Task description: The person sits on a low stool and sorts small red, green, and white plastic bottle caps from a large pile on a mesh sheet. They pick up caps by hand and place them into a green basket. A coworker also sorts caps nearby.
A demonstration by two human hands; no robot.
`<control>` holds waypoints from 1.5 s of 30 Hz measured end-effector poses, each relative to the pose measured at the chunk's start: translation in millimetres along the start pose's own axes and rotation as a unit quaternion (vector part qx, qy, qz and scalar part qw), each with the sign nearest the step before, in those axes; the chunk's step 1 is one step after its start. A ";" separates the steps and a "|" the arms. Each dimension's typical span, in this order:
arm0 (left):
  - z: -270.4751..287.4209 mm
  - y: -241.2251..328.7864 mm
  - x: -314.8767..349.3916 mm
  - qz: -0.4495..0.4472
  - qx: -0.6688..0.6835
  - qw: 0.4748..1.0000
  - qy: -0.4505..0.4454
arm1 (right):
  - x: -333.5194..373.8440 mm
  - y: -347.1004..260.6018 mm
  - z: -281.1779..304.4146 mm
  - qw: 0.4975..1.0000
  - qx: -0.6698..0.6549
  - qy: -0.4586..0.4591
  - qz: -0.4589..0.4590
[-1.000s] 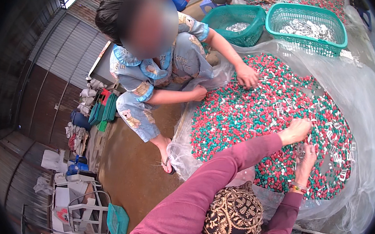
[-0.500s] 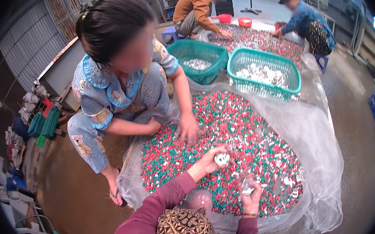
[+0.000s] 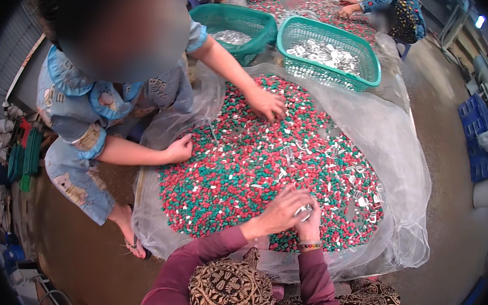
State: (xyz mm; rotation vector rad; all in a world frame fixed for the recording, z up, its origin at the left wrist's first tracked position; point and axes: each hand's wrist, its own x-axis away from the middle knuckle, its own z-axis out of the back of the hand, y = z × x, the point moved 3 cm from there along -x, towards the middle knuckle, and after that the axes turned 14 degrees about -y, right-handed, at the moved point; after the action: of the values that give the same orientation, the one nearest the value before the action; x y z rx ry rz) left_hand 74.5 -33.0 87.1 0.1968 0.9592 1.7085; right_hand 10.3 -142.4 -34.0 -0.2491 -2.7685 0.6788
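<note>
The right hand (image 3: 311, 225) grips white pieces (image 3: 305, 212); the left hand (image 3: 280, 211) touches it, its grip unclear. The left green basket (image 3: 215, 17) holds pale bits (image 3: 232, 37); the right green basket (image 3: 370, 63), white parts (image 3: 325, 55).

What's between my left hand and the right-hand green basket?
In the head view, small red, green and white pieces, then a stretch of translucent sheet.

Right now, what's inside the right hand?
A pale, shiny piece shows between the right hand and left hand; the hands cover the rest, so anything else inside cannot be seen.
</note>
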 end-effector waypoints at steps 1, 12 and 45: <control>12.1 -6.2 -0.1 0.027 0.007 0.997 0.068 | -14.3 -8.8 -3.7 0.983 -0.171 0.035 -0.048; 31.4 -33.4 9.9 0.092 0.049 0.994 0.027 | -155.9 -198.9 -160.0 0.998 0.028 -0.022 0.055; -76.5 -32.3 -4.4 -0.168 -0.075 0.958 -0.221 | 15.0 -121.1 33.9 0.787 0.616 0.017 0.032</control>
State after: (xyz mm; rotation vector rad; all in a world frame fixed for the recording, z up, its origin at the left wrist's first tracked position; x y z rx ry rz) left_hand 56.2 -72.7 16.3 0.2849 0.4944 1.3379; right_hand -26.3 -259.3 -1.9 -0.0479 -1.7136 2.2092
